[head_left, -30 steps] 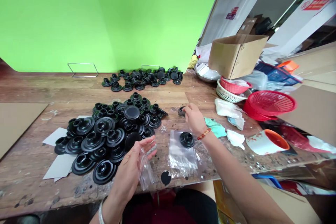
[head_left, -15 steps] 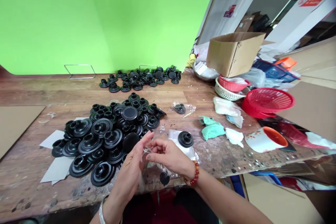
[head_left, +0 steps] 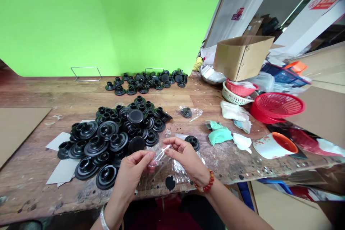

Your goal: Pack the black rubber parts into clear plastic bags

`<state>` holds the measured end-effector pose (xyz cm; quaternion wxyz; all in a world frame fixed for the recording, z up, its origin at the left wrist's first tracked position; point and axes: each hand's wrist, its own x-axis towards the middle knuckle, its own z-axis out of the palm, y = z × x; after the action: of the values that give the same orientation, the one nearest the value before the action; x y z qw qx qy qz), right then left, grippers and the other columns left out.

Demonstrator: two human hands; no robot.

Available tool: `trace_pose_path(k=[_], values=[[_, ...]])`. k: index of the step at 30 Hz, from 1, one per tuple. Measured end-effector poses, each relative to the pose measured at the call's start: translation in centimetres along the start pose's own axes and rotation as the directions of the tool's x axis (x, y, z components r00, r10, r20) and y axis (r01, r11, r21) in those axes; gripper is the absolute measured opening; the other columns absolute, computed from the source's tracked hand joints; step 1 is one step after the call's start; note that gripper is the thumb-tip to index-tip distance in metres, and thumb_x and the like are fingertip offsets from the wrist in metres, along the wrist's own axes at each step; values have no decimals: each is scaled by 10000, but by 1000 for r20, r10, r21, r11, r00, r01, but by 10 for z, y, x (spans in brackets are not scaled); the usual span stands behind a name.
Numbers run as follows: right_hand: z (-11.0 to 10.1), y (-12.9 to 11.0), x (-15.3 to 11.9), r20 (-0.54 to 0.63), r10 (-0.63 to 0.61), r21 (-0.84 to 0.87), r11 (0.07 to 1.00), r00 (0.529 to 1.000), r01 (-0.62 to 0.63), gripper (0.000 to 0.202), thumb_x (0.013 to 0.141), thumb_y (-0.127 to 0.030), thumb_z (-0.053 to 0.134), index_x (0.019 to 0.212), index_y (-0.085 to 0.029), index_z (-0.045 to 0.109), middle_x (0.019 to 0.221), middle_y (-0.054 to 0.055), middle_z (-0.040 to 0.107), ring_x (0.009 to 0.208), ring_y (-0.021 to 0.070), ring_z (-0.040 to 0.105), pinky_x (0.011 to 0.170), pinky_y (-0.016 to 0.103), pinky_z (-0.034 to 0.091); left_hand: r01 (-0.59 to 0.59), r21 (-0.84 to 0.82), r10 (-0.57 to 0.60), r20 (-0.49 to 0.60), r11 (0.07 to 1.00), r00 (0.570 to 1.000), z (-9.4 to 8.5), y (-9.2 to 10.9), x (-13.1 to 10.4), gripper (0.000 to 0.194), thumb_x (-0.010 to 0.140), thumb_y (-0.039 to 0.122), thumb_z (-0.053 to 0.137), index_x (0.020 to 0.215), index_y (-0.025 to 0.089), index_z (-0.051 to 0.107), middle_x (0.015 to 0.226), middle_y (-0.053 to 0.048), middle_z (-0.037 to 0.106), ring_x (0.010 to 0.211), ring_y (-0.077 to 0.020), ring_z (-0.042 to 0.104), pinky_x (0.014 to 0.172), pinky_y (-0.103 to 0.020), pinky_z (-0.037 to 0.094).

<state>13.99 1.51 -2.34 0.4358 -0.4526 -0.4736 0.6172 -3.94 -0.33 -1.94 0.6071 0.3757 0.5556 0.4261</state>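
Observation:
A clear plastic bag [head_left: 159,155] is stretched between my hands above the front of the worn wooden bench. My left hand [head_left: 136,167] pinches one side of it between thumb and fingers. On the other side my right hand [head_left: 185,156] has its thumb and fingers closed on the bag's edge. Left of my hands lies a big heap of round black flanged parts [head_left: 107,130]. Just behind my right hand, one black flanged part [head_left: 193,143] rests on a stack of clear bags [head_left: 183,170], partly hidden by that hand.
A bagged black part [head_left: 186,112] lies farther back, with a second group of black parts [head_left: 142,82] by the green panel [head_left: 121,25]. Rightward are green cloth [head_left: 219,134], a white cup-like container [head_left: 275,145], red baskets [head_left: 279,104] and a cardboard box [head_left: 242,57].
My hands have moved apart, and the left turned from a flat, upright pose into a pinch. The clear bag now spreads out between them. The view has shifted slightly.

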Motion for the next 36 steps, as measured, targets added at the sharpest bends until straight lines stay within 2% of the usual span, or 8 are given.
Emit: trace_pose_path(k=[4,7,12,16,22,28,32,36], values=[[6,-3,-3,54,22,-26,999,998,-21,201,784,-327,716,851,-139,693,658,-7,617,624,107,550,629,240,421,-61,142,64,-19,988,998,2,2,-4,419,698,482,718,500,159,539,448,54,465,460,-81,373,446,-197,293],[11,-3,-6,118,37,23,999,992,-40,283,767,-323,745,985,-165,657,694,-32,597,630,90,527,617,219,404,-131,216,125,37,968,991,3,-1,-5,451,718,493,675,460,161,512,457,54,394,492,-92,333,468,-221,250],[12,-5,-5,192,89,95,989,977,-109,296,684,-327,814,688,-128,594,737,-11,589,600,64,472,531,181,352,-223,246,213,65,943,975,2,-5,-3,401,763,440,648,482,160,585,511,39,420,545,-117,367,525,-245,269],[9,-6,-3,245,104,230,960,964,-162,330,659,-305,831,696,-145,546,827,1,615,590,56,486,473,156,335,-247,158,247,19,956,969,-1,-2,-1,226,751,366,700,622,182,675,649,13,557,650,-142,450,616,-239,341],[4,-11,5,387,225,14,968,894,-250,316,688,-373,801,864,-151,661,663,-34,579,486,44,420,415,149,290,-93,-140,118,177,986,977,-2,-1,-3,378,781,476,659,597,179,515,632,33,436,583,-112,383,561,-234,375],[-14,-28,35,375,18,-112,993,927,26,295,799,-447,673,800,-153,653,712,-1,621,556,76,499,543,207,409,174,-488,-23,300,855,954,-6,0,-1,335,828,423,644,669,194,458,654,45,436,582,-88,385,583,-200,396],[-33,-36,79,112,-198,-691,689,974,219,282,920,-376,490,933,-144,651,803,42,675,638,131,590,623,269,480,24,-257,29,200,966,979,-10,5,-1,250,861,390,621,735,196,526,664,52,441,579,-84,345,523,-161,324],[-43,-26,121,19,-332,-872,456,943,178,231,845,-191,587,1055,-113,646,1060,131,665,1000,229,582,884,365,430,-151,87,129,218,985,967,-4,4,-2,252,864,399,599,730,189,562,653,49,424,595,-101,352,542,-189,321]])
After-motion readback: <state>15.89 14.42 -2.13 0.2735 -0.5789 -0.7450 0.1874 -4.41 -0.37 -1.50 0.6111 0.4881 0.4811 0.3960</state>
